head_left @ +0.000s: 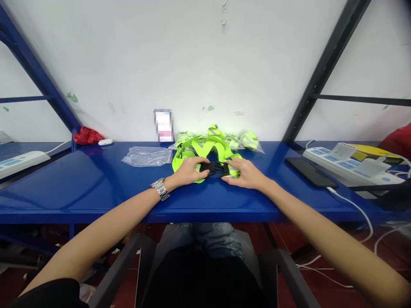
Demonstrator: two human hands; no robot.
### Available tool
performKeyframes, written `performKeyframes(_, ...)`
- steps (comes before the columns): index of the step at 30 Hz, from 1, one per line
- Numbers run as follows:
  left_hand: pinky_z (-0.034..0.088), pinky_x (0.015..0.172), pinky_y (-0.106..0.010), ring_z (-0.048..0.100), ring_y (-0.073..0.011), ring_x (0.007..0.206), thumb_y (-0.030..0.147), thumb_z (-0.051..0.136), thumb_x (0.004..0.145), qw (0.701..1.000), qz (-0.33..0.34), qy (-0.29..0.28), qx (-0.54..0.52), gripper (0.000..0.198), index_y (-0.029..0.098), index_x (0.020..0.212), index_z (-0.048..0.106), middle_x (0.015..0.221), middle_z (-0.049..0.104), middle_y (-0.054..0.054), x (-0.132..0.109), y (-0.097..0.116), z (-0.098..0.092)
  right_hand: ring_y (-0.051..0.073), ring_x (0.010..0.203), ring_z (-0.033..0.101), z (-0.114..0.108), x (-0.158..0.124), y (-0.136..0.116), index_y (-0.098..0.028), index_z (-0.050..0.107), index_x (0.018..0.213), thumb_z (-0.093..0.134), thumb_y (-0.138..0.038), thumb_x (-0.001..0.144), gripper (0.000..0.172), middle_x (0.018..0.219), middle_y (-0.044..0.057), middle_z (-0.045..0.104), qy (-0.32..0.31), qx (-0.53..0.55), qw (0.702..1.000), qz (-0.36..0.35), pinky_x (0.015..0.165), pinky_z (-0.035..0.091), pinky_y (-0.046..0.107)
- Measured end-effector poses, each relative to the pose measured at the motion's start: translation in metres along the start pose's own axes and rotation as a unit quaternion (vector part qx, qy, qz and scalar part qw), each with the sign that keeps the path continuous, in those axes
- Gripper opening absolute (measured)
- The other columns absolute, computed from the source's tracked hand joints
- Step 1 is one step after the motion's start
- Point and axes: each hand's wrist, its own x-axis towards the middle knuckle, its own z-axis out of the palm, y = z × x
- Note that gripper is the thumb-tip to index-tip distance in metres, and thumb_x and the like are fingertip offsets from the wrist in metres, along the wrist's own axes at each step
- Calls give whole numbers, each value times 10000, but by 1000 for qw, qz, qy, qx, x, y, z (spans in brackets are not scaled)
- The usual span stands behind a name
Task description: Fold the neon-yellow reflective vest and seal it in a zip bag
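Note:
My left hand point(191, 170), with a metal watch on its wrist, pinches one black half of a side-release buckle point(208, 168). The other black buckle half point(225, 170) is between the thumb and fingers of my right hand point(243, 173). Its prongs point left toward the left-hand half, and the two halves lie very close together; I cannot tell whether they touch. Neon-yellow reflective webbing straps point(210, 146) run from the buckle and lie in loops on the blue table just behind my hands.
A clear plastic bag point(147, 156) lies left of the straps. Bagged yellow bundles point(249, 140) rest by the wall, near a propped-up phone point(164, 125). On the right are a charging black phone point(311, 172) and a white power strip point(351, 164). Red cloth point(87, 135) sits back left.

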Motion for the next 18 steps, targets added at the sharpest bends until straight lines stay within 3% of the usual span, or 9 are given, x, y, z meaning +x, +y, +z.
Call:
performKeyframes(5,525,870,-333,698,-213,924,331,638,794,1000,0,-23,16,320,200,1080,697,1030,750,-30,-2,1,-1,237,739,563,-5,5,-3,-93,685,1006,629,-524,819,473,804,109,608,-38,-33,998,-29,668,416,325)
performKeyframes(8,524,893,-376,707,-243,957,344,659,787,998,-25,-49,7,462,209,1225,608,1119,728,-70,-2,5,-3,216,701,536,-8,8,-7,-100,673,925,634,-499,825,413,766,89,585,-73,-54,995,-44,646,382,308)
performKeyframes(11,546,838,-416,735,-264,843,348,679,778,995,-71,-71,-13,614,196,1339,480,1213,682,-150,-2,12,-5,204,693,523,-11,10,-11,-117,650,871,630,-493,837,378,768,79,575,-91,-51,994,-44,640,358,300)
performKeyframes(13,536,878,-444,717,-307,967,328,685,775,993,-81,-74,-32,685,189,1386,407,1238,660,-186,-3,16,-6,204,700,522,-12,11,-13,-127,641,866,631,-488,841,363,776,76,575,-95,-44,994,-38,645,350,297)
performKeyframes(15,496,967,-476,606,-337,1199,345,668,798,992,-80,-75,-63,727,177,1424,340,1273,630,-212,-3,19,-5,202,704,521,-12,11,-14,-129,640,880,632,-484,844,357,782,74,577,-100,-41,994,-31,648,346,293)
performKeyframes(18,436,1049,-507,459,-330,1351,458,559,886,983,-86,-87,-136,735,165,1473,227,1411,501,-253,-2,19,1,192,706,515,-9,13,-17,-122,640,888,637,-487,847,367,799,77,585,-109,-44,993,-33,662,344,292)
